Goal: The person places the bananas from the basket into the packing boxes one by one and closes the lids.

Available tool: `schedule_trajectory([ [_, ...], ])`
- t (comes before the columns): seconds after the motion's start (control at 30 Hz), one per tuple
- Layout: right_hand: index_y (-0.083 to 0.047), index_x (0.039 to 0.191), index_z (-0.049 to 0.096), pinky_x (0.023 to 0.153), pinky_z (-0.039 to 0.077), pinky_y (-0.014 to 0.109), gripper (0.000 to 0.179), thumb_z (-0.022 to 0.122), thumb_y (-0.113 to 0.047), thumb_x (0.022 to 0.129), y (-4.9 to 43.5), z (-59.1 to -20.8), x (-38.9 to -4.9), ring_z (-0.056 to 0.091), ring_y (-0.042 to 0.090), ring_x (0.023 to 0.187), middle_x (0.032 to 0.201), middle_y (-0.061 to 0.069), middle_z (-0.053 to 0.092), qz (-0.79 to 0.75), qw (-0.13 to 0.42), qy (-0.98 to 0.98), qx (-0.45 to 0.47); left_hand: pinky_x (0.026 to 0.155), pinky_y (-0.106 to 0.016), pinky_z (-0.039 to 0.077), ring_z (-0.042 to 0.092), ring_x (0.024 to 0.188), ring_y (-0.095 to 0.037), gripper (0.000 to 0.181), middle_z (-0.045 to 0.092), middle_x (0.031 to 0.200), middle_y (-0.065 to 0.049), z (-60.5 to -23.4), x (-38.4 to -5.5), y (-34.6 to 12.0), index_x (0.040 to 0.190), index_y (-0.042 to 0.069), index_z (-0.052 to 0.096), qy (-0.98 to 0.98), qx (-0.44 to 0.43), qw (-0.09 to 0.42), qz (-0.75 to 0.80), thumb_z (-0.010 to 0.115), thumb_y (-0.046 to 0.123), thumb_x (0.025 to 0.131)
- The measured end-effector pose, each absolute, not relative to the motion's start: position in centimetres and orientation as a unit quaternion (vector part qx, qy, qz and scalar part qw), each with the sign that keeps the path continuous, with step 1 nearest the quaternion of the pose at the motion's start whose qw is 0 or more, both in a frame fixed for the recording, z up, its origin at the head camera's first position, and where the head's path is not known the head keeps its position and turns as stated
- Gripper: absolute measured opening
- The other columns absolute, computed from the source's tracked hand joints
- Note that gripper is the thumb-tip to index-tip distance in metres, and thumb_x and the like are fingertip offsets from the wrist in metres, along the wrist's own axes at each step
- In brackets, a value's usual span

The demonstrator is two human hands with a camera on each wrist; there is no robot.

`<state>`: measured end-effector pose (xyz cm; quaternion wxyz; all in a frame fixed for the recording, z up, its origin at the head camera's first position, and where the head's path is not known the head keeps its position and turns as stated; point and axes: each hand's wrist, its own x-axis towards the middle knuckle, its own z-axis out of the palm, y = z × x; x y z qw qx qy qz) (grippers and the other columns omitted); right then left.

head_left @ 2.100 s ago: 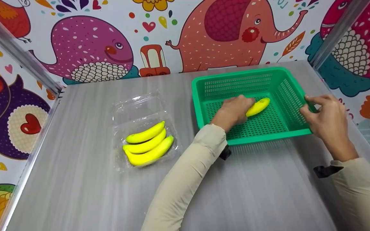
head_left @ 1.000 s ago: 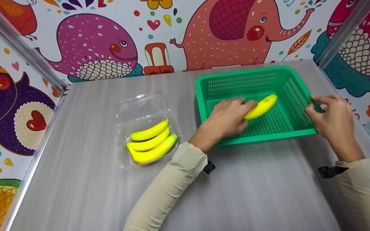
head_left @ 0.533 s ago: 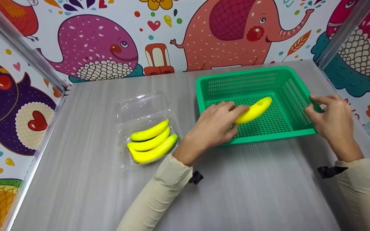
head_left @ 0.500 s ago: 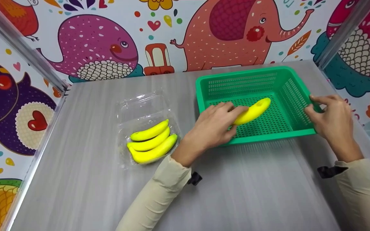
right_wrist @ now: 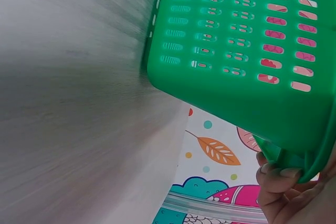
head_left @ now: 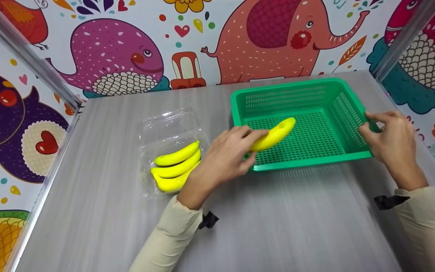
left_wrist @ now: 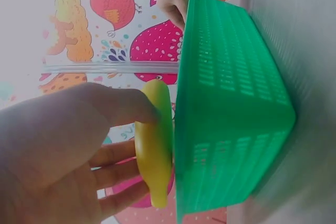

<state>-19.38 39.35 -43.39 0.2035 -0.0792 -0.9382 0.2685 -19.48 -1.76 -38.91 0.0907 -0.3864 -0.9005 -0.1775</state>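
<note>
A yellow banana (head_left: 276,135) is pinched between the thumb and fingers of my left hand (head_left: 223,156), above the near left part of a green plastic basket (head_left: 312,163). In the left wrist view the banana (left_wrist: 155,150) appears just above the basket's rim, apart from the floor of the basket. My right hand (head_left: 395,145) grips the basket's right rim, its thumb and fingers on either side; the right wrist view shows the fingers (right_wrist: 275,179) curled at the rim. Left of the basket, several bananas (head_left: 176,166) lie in a clear plastic clamshell box (head_left: 168,126), lid folded back. My left wrist partly covers the nearest one.
The grey wood-grain table (head_left: 100,207) carries the box and basket. Walls printed with cartoon animals (head_left: 115,56) rise behind and at both sides, with metal corner posts (head_left: 25,56) at the back corners.
My left hand has lifted the banana off the basket's floor and carried it left and nearer, towards the basket's left rim. My right hand keeps its grip on the rim.
</note>
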Motion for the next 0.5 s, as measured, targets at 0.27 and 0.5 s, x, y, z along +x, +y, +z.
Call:
schedule_trajectory([
  [0.27,0.003,0.137,0.070,0.076,0.034,0.039,0.041,0.063,-0.018,0.102,39.3,-43.5,-19.4,0.056,0.052,0.109,0.130,0.036,0.065,0.266,0.211,-0.937,-0.074,0.094,-0.039,0.058,0.065,0.113,-0.022,0.054,0.070,0.127,-0.002,-38.6,-18.5,-4.2,0.153,0.024,0.060,-0.911,-0.357,0.088,-0.185,0.074,0.022,0.101],
  [0.5,0.002,0.139,0.069,0.078,0.035,0.042,0.043,0.062,-0.020,0.103,39.3,-43.4,-19.3,0.056,0.051,0.110,0.133,0.035,0.064,0.270,0.200,-0.939,-0.079,0.098,-0.037,0.058,0.065,0.115,-0.020,0.057,0.071,0.127,-0.001,-38.7,-17.5,-6.3,0.153,0.025,0.061,-0.918,-0.335,0.086,-0.194,0.078,0.020,0.098],
])
